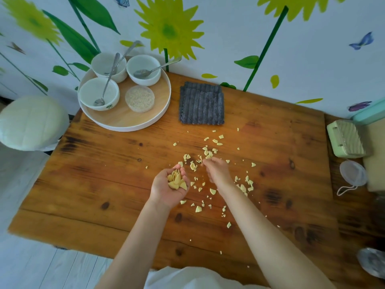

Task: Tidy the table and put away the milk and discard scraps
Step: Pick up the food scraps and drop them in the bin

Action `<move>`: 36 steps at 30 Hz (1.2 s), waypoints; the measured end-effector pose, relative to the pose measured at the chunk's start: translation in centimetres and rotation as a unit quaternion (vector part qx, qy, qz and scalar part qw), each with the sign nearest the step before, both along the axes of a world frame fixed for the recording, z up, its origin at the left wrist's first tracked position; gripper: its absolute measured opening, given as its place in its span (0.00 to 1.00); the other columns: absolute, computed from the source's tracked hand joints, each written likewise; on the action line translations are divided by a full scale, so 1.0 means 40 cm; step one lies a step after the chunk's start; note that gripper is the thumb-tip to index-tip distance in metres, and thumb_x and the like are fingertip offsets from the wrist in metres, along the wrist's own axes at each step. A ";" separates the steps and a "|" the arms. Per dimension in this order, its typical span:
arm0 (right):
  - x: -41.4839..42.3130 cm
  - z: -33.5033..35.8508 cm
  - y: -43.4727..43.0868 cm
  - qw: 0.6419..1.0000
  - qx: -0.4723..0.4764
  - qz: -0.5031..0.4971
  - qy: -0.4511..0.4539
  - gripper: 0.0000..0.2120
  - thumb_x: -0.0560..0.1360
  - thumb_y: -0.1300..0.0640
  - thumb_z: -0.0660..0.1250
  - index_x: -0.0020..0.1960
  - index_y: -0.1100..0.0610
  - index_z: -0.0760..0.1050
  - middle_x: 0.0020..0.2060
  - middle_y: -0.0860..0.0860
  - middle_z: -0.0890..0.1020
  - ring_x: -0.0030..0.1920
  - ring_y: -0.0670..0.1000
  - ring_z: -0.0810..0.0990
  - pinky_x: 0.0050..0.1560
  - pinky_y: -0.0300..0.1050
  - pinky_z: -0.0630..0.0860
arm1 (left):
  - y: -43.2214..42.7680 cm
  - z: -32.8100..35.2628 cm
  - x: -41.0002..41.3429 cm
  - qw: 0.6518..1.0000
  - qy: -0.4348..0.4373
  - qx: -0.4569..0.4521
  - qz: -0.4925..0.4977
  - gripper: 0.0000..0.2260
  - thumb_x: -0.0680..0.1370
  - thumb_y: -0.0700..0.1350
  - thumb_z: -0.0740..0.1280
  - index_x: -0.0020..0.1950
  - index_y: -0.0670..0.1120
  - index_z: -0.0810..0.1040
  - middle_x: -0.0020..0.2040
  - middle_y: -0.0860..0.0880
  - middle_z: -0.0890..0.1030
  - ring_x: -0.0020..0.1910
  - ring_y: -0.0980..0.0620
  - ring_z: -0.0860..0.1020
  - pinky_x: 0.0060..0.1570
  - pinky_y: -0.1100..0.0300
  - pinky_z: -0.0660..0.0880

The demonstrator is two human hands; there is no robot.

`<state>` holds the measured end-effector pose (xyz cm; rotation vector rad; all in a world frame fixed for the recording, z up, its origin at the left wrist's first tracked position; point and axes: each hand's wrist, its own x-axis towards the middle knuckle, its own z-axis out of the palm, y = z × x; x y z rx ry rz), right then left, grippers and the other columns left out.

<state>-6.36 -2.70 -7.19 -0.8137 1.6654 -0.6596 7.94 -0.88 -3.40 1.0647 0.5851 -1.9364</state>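
Fingers [183, 171] of the left hand [166, 190] curl upward around a cupped palm that holds a small heap of pale yellow scraps [177, 181]. Just to the right of them, the right hand [217, 173] is turned palm down with its fingertips [205, 162] bunched low over the wooden table [104, 174] among more of the scraps. It is blurred, so whether it has pinched a piece cannot be told. Loose pieces lie scattered all round both sets of fingers: a cluster just beyond the right fingertips, more between the two hands, and others trailing back under the right forearm.

Well beyond the fingers, a folded dark grey cloth [201, 104] lies flat by the wall. Far to the left of it – beyond and left of the left fingers – a round tray [125, 119] carries three white bowls [98, 91] with spoons [108, 80] in them and a small clear tub of grains [140, 98]. A pale round stool [31, 122] stands off the table's left edge
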 end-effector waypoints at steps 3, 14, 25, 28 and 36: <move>0.039 -0.041 -0.017 0.979 -0.046 0.079 0.181 0.05 0.74 0.55 0.66 0.44 0.56 0.73 0.29 0.46 0.71 0.30 0.44 0.69 0.29 0.37 0.63 | 0.017 0.008 0.006 1.000 -0.003 0.000 0.008 0.11 0.79 0.40 0.54 0.42 0.42 0.74 0.33 0.47 0.76 0.32 0.54 0.72 0.27 0.65 0.72; 0.082 -0.068 0.021 0.950 -0.098 0.140 0.261 0.08 0.76 0.53 0.61 0.39 0.55 0.69 0.29 0.47 0.71 0.30 0.47 0.69 0.29 0.41 0.62 | 0.059 0.013 0.039 0.998 -0.018 -0.011 0.051 0.11 0.79 0.39 0.54 0.42 0.42 0.74 0.34 0.47 0.75 0.32 0.54 0.72 0.26 0.66 0.73; -0.106 -0.031 -0.012 0.996 -0.053 -0.037 0.059 0.07 0.76 0.63 0.59 0.40 0.57 0.71 0.30 0.48 0.70 0.29 0.46 0.65 0.29 0.35 0.63 | 0.093 0.020 -0.035 0.999 -0.029 0.000 0.027 0.12 0.79 0.40 0.54 0.43 0.42 0.75 0.34 0.47 0.76 0.32 0.54 0.72 0.30 0.65 0.72; -0.112 -0.051 -0.035 0.976 -0.103 0.083 0.173 0.04 0.76 0.59 0.63 0.48 0.58 0.75 0.37 0.45 0.74 0.33 0.43 0.70 0.33 0.34 0.67 | 0.102 0.011 -0.043 0.999 -0.025 0.003 0.037 0.11 0.79 0.40 0.54 0.43 0.42 0.75 0.34 0.47 0.76 0.32 0.54 0.73 0.28 0.65 0.73; -0.092 -0.080 -0.052 0.929 -0.157 0.208 0.262 0.08 0.75 0.59 0.66 0.54 0.54 0.76 0.34 0.42 0.73 0.32 0.41 0.69 0.29 0.35 0.62 | 0.125 0.003 -0.057 0.995 -0.034 0.012 0.089 0.10 0.78 0.38 0.55 0.44 0.41 0.75 0.35 0.46 0.76 0.32 0.53 0.73 0.30 0.64 0.72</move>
